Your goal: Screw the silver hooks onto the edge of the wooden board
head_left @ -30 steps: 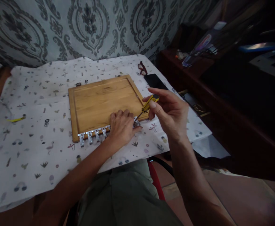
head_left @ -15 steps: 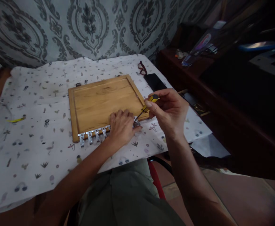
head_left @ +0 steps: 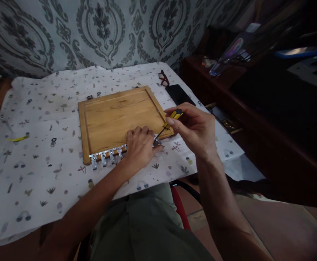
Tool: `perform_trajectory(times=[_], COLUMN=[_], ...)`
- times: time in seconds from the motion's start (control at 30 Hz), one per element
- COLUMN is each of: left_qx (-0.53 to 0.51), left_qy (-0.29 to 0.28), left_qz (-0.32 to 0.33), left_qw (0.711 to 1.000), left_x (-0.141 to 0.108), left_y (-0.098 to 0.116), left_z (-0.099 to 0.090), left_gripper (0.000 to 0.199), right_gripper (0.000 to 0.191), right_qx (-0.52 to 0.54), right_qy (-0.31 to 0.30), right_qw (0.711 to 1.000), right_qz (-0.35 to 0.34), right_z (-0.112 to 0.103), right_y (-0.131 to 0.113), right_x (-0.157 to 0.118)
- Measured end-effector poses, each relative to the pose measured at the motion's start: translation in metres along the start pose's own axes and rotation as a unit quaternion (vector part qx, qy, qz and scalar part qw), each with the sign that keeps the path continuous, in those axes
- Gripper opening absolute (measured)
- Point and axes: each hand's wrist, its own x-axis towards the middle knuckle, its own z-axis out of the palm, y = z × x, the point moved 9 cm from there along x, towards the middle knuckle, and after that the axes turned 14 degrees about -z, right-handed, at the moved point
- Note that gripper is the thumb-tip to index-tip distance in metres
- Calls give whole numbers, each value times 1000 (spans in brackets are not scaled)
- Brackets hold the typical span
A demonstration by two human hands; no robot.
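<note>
A framed wooden panel (head_left: 120, 119) lies on the patterned tablecloth, with a row of silvery metal fittings (head_left: 112, 156) along its near edge. My left hand (head_left: 140, 145) presses down over that edge, fingers close together on the wood and thumb beside the rightmost fitting (head_left: 156, 140). What lies under the palm is hidden. My right hand (head_left: 195, 127) pinches a small yellow and black screwdriver (head_left: 171, 119) between thumb and fingers. Its shaft slants down to the left, and the tip meets the rightmost fitting near my left thumb.
A black phone (head_left: 179, 95) and dark red glasses (head_left: 163, 78) lie beyond the panel's right side. At the left is a yellow strip (head_left: 18, 139). A dark red desk (head_left: 253, 130) with a bottle (head_left: 234, 49) and a partly open drawer (head_left: 226, 119) stands at the right.
My right hand and wrist have turned and shifted slightly left around the screwdriver, whose tip stays at the same fitting. My left hand and the panel keep their places.
</note>
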Motion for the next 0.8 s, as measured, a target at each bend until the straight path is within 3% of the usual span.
perform_trajectory(times=[0.23, 0.37, 0.57, 0.8], left_qx=[7, 4, 4, 7], left_qy=[-5, -9, -3, 2], left_qz=[-6, -8, -4, -4], left_qw=[1000, 1000, 1000, 1000], left_x=[0, 0, 0, 0], left_y=[0, 0, 0, 1], left_z=[-2, -2, 0, -2], left_gripper=[42, 44, 44, 42], right_gripper=[32, 39, 33, 37], right_qx=[-18, -1, 89, 106], right_qy=[-2, 14, 34, -15], right_qw=[999, 1000, 995, 993], right_qz=[-29, -6, 35, 56], right_z=[-2, -2, 4, 9], right_y=[-4, 2, 13, 14], right_x=[7, 5, -2, -5])
